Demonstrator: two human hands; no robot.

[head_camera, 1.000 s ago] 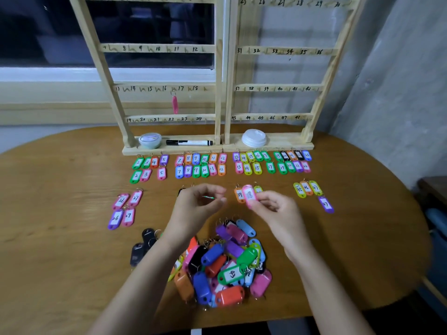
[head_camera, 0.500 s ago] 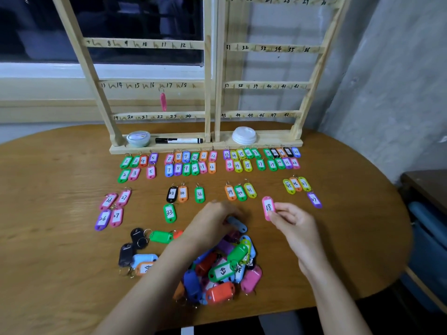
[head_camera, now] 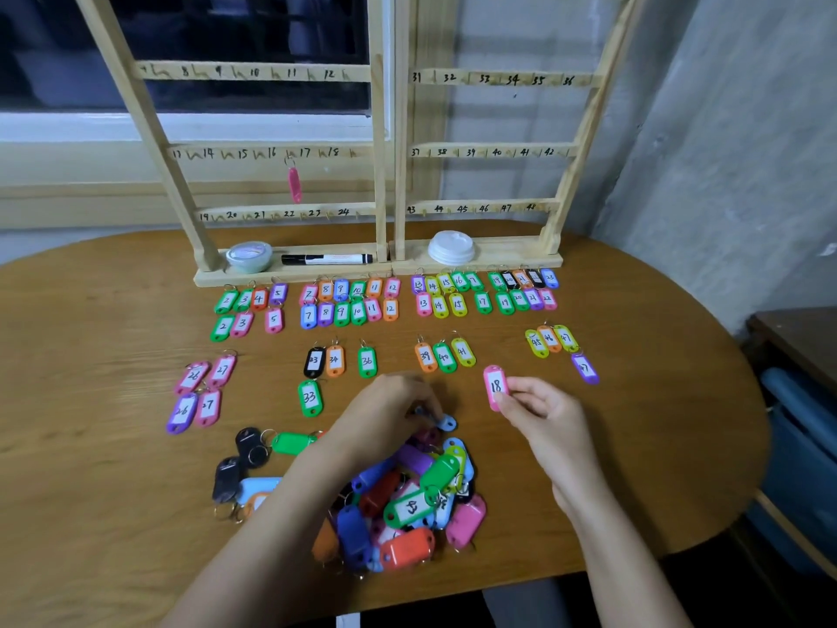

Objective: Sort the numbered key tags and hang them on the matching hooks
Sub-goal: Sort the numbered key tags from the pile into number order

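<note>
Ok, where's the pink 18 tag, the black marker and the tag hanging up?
pink 18 tag (head_camera: 495, 386), head view, on its white label.
black marker (head_camera: 326, 259), head view, mid barrel.
hanging pink tag (head_camera: 294, 184), head view, on its body.

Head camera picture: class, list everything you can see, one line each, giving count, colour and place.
Wooden racks: two, pale wood, side by side at the table's back, numbered hooks.
Hanging tag: one, pink, left rack, near number 17.
Sorted tags: dozens, mixed colours, numbered rows before the racks.
Unsorted pile: one heap, mixed colours, near edge.
Tag 18: one, pink, right of the pile.
Marker: one, black and white, left rack's base.
Tub: one, pale green, beside the marker.
Lids: a white stack, right rack's base.
Table: one, brown wood.
Left hand: on the pile, touching a light blue tag; grip unclear.
Right hand: pinches tag 18.
</note>
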